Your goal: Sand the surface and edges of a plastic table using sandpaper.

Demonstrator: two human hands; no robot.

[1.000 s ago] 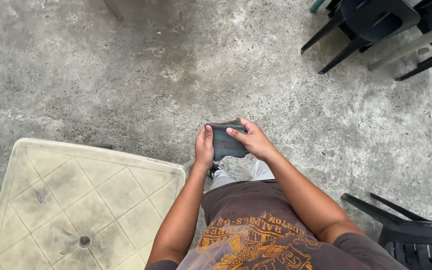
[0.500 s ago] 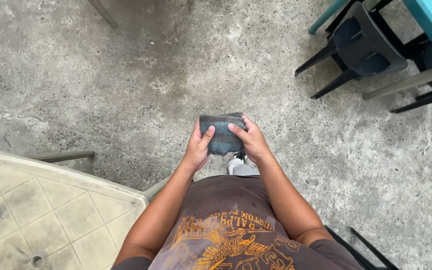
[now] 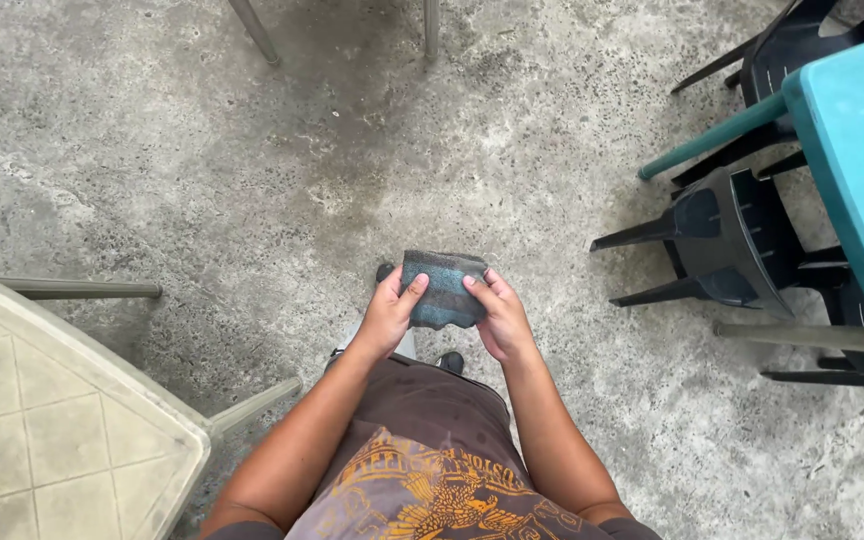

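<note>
1. The left hand (image 3: 389, 318) and the right hand (image 3: 500, 318) both pinch a folded dark grey-blue cloth (image 3: 442, 288) by its side edges, thumbs on top, fingers curled behind; the cloth is held in the air in front of the person's waist, above the shoes.
2. Below lies a rough concrete floor (image 3: 252, 170); a beige tiled-pattern plastic table (image 3: 42, 400) stands at the lower left.
3. At the right, a teal table (image 3: 857, 170) overhangs dark plastic chairs (image 3: 732, 240).
</note>
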